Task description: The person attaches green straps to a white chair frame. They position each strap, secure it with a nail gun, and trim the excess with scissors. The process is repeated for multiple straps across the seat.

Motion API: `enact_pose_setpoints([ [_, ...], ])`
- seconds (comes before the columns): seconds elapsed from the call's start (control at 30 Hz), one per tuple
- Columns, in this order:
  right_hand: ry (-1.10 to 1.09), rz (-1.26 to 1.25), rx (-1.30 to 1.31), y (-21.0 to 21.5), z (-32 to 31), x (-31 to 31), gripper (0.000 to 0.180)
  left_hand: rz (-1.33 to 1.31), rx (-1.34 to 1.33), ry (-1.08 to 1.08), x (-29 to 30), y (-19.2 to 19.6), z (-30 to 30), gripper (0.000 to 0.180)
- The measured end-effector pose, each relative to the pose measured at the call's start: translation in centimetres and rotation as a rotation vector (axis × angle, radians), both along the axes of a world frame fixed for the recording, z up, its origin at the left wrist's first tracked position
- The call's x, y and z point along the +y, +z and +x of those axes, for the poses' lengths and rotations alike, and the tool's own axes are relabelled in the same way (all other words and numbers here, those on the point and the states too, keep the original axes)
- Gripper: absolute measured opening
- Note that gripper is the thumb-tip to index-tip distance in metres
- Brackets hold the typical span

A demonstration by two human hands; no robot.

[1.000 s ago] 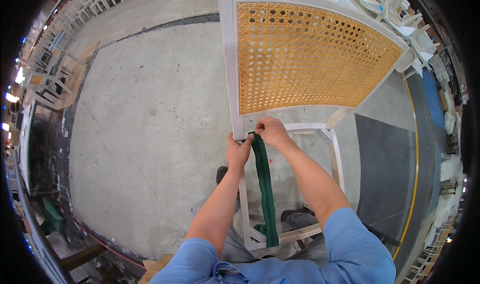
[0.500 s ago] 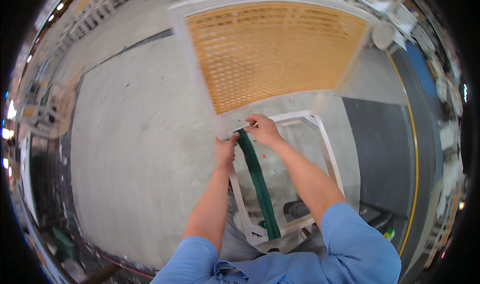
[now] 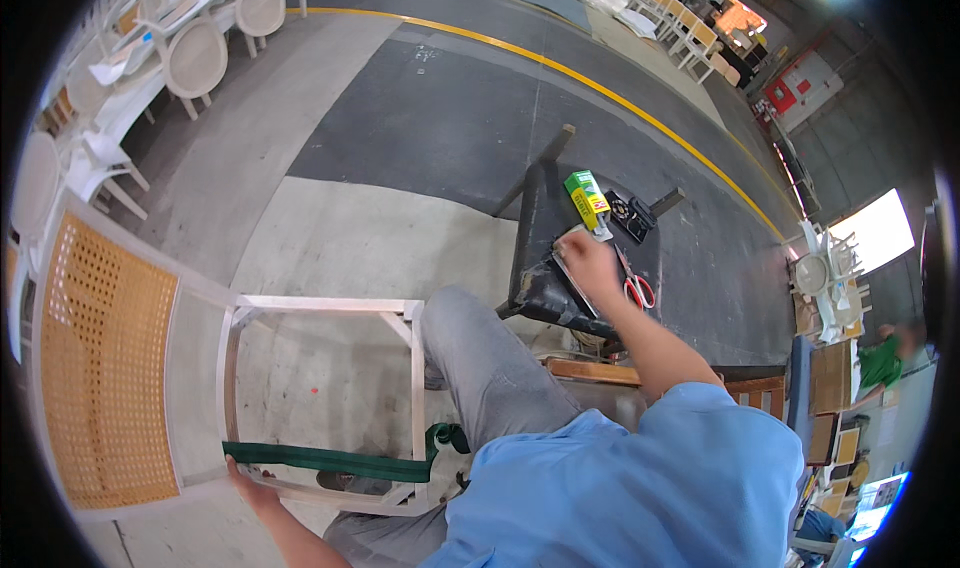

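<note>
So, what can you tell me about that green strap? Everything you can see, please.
The green strap is a long, flat, dark green band that looks like woven webbing, with faint lengthwise lines. It runs fairly straight across the open, pale seat frame, near one side. At the picture's right, past the frame's edge, its loose tail curls up. The left hand is at its other end; whether it is fastened there, I cannot tell.

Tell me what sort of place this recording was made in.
Probably a chair factory or furniture workshop: an open wooden seat frame with a green webbing strap across it, piled pale chairs, and a yellow floor line.
</note>
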State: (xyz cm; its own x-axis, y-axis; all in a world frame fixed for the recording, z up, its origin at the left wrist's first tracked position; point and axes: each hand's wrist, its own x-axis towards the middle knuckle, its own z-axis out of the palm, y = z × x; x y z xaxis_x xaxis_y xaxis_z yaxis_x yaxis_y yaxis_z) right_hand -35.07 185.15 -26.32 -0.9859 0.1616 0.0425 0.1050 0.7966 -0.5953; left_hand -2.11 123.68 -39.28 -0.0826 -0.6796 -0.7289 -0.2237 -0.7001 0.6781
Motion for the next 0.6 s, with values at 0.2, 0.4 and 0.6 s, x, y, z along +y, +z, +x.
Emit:
enact_pose_setpoints([
  [0.2, 0.142, 0.526, -0.595, -4.1, -5.4, 11.9, 0.06, 0.04, 0.065, -0.061, 1.5, 1.5, -0.3, 0.067],
  [0.4, 0.01, 0.204, -0.335, -5.2, -5.1, 8.8, 0.06, -0.092, 0.117, 0.151, 1.4, -2.1, 2.8, 0.051],
  [0.6, 0.544, -0.185, -0.085, 2.2, -5.0, -0.9, 0.054, -0.182, -0.018, 0.214, 0.7, -2.8, 2.4, 0.066],
])
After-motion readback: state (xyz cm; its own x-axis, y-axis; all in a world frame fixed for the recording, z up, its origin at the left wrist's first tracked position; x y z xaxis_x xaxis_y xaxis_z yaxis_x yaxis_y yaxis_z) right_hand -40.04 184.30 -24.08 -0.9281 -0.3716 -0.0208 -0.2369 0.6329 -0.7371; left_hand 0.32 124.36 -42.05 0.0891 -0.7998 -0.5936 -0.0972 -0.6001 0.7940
